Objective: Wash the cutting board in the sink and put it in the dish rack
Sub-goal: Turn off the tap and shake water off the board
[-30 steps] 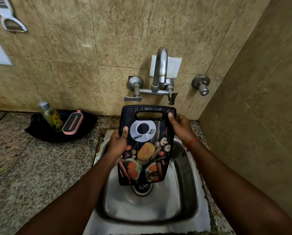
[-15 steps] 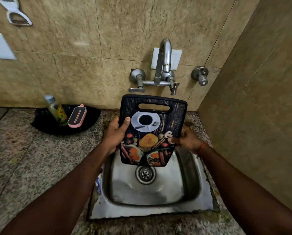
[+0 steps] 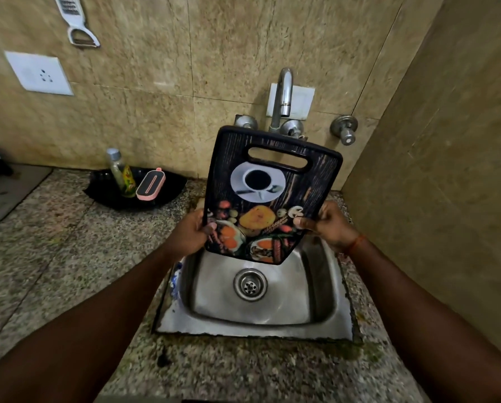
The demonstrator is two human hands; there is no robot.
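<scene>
Cutting board (image 3: 268, 196): printed face toward the camera, held above the sink (image 3: 316, 289), long axis running near to far, handle slot at the far end by the tap (image 3: 282, 97), top leaning slightly right. Left hand (image 3: 189, 234) and right hand (image 3: 327, 225) grasp its lower side edges.

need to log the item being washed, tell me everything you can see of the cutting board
The cutting board is a dark rounded rectangle, seemingly plastic, with a slot handle at its upper end. Its face is printed with a coffee cup on a saucer above vegetables and mushrooms. It is held upright, tilted a little, above the steel sink, hiding part of the tap. The left hand and right hand grip its lower side edges.
</scene>
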